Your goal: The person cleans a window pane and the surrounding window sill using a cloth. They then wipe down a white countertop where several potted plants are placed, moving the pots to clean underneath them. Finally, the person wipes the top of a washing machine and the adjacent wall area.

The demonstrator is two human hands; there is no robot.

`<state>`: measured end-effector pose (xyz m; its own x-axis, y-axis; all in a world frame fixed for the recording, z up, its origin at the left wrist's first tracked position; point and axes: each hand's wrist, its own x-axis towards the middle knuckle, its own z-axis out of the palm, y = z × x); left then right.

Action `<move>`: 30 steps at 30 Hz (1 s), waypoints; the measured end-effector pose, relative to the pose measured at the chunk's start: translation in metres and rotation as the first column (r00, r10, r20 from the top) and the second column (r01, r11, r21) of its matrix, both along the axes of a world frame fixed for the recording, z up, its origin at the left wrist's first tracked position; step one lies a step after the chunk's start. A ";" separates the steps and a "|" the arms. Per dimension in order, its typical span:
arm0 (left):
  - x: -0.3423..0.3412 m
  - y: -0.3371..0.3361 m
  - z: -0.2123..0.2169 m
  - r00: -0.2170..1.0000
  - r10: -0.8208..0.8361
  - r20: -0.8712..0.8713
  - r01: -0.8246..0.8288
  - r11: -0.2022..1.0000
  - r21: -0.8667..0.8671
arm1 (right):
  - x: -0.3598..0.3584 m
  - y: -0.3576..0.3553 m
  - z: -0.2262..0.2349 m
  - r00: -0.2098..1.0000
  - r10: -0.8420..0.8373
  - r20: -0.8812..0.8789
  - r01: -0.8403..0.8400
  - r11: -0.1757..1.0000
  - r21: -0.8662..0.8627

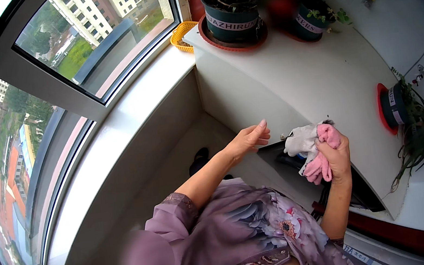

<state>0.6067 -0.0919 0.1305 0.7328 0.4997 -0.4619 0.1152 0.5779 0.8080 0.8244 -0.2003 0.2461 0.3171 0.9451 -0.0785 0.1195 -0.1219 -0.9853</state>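
Observation:
My right hand (337, 153) is closed around a crumpled cleaning cloth (316, 167), soft pink on one part and greyish white on another. It bunches out past my fingers over the near edge of the white counter. I cannot tell if it is one cloth or two together. My left hand (249, 140) hovers to the left of the cloth with nothing in it, thumb raised apart from loosely bent fingers. Beneath the cloth, a dark object (288, 160) shows in part in the opening under the counter.
Large green flowerpots (231, 22) on red saucers stand at the counter's far end. A smaller trailing plant (395, 105) sits at the right. A yellow basket (184, 37) rests on the windowsill (129, 92) beside the windows. A dark shoe (200, 158) shows on the floor.

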 end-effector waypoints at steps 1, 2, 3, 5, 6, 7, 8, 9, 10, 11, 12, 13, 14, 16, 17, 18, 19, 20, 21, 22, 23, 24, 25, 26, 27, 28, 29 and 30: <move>0.004 -0.009 0.000 0.995 -0.030 0.094 0.033 0.999 -0.028 | -0.001 0.000 -0.007 1.000 0.017 0.003 -0.017 1.000 -0.023; 0.008 -0.020 0.001 0.980 -0.063 0.190 0.075 0.996 -0.058 | -0.010 0.003 -0.010 0.997 0.065 0.032 -0.064 0.997 -0.034; 0.012 -0.026 0.001 0.953 -0.094 0.288 0.124 0.989 -0.087 | -0.024 0.006 -0.006 0.992 0.109 0.071 -0.106 0.994 -0.037; 0.021 -0.031 0.012 0.916 -0.079 0.394 0.135 0.984 -0.117 | -0.041 0.007 -0.012 0.978 0.177 0.107 -0.170 0.983 -0.070; 0.023 -0.032 0.007 0.897 -0.077 0.436 0.158 0.975 -0.153 | -0.044 0.008 -0.010 0.960 0.258 0.112 -0.244 0.962 -0.120; 0.025 -0.032 0.004 0.879 -0.070 0.472 0.179 0.966 -0.189 | -0.044 0.006 -0.018 0.939 0.311 0.146 -0.292 0.947 -0.136; 0.029 -0.037 0.005 0.907 0.043 0.419 0.074 0.963 -0.259 | -0.045 0.004 -0.023 0.940 0.324 0.112 -0.308 0.942 -0.133; 0.029 -0.038 0.003 0.893 0.109 0.436 0.043 0.945 -0.324 | -0.048 0.004 -0.026 0.936 0.345 0.074 -0.334 0.934 -0.124; 0.030 -0.039 0.003 0.892 0.188 0.410 0.000 0.908 -0.418 | -0.054 0.003 -0.029 0.937 0.346 0.053 -0.341 0.936 -0.085; 0.031 -0.039 0.004 0.888 0.266 0.375 -0.044 0.861 -0.507 | -0.056 0.001 -0.031 0.937 0.349 0.033 -0.347 0.937 -0.044; 0.024 -0.034 0.003 0.841 0.284 0.459 0.082 0.774 -0.628 | -0.055 0.001 -0.022 0.893 0.445 0.063 -0.443 0.896 -0.043; 0.024 -0.028 0.010 0.757 0.390 0.524 0.172 0.655 -0.736 | -0.051 -0.002 -0.001 0.860 0.504 0.079 -0.490 0.860 -0.146; 0.022 -0.023 0.021 0.701 0.430 0.569 0.108 0.725 -0.680 | -0.046 -0.007 -0.002 0.911 0.409 0.062 -0.409 0.913 -0.010; 0.019 -0.009 0.051 0.702 0.453 0.549 -0.107 0.830 -0.548 | -0.018 -0.024 -0.004 0.983 0.170 -0.062 -0.166 0.984 0.068; 0.016 -0.001 0.065 0.631 0.442 0.637 -0.073 0.852 -0.519 | -0.002 -0.032 -0.012 0.988 -0.021 -0.153 0.048 0.984 0.172; 0.019 0.005 0.090 0.678 0.435 0.592 -0.365 0.899 -0.242 | 0.015 -0.039 -0.009 0.960 -0.209 -0.186 0.245 0.949 0.200; 0.017 0.011 0.110 0.700 0.417 0.580 -0.436 0.893 -0.115 | 0.032 -0.047 -0.005 0.911 -0.377 -0.168 0.407 0.891 0.203; 0.007 0.034 0.099 0.764 0.295 0.574 -0.415 0.906 0.087 | 0.042 -0.051 -0.001 0.821 -0.546 -0.167 0.571 0.790 0.225; 0.019 0.038 0.118 0.812 0.250 0.528 -0.524 0.711 0.469 | 0.058 -0.059 -0.003 0.776 -0.618 -0.127 0.628 0.735 0.256; 0.021 0.051 0.119 0.926 0.218 0.310 -0.378 0.506 0.775 | 0.071 -0.063 -0.004 0.754 -0.653 -0.070 0.646 0.718 0.260; 0.032 0.059 0.117 0.969 0.227 0.094 -0.151 0.252 0.956 | 0.083 -0.067 -0.006 0.727 -0.686 -0.011 0.664 0.699 0.265; 0.049 0.067 0.115 0.953 0.294 -0.075 0.089 -0.037 0.995 | 0.096 -0.074 -0.009 0.688 -0.723 0.067 0.683 0.676 0.279; 0.065 0.075 0.087 0.939 0.300 -0.167 0.212 -0.125 0.969 | 0.107 -0.076 -0.014 0.651 -0.748 0.134 0.693 0.656 0.299; 0.061 0.085 0.056 0.882 0.379 -0.280 0.371 -0.191 0.909 | 0.116 -0.064 -0.019 0.640 -0.747 0.182 0.681 0.660 0.316; 0.061 0.090 0.025 0.818 0.441 -0.369 0.506 -0.247 0.827 | 0.126 -0.061 -0.024 0.607 -0.759 0.236 0.677 0.650 0.346; 0.060 0.090 0.012 0.833 0.434 -0.344 0.478 -0.251 0.842 | 0.135 -0.060 -0.028 0.569 -0.771 0.286 0.678 0.637 0.368; 0.059 0.089 0.006 0.846 0.424 -0.323 0.454 -0.253 0.855 | 0.143 -0.060 -0.033 0.527 -0.781 0.335 0.680 0.624 0.385; 0.064 0.091 0.002 0.843 0.432 -0.320 0.461 -0.274 0.844 | 0.153 -0.060 -0.040 0.506 -0.796 0.331 0.719 0.602 0.349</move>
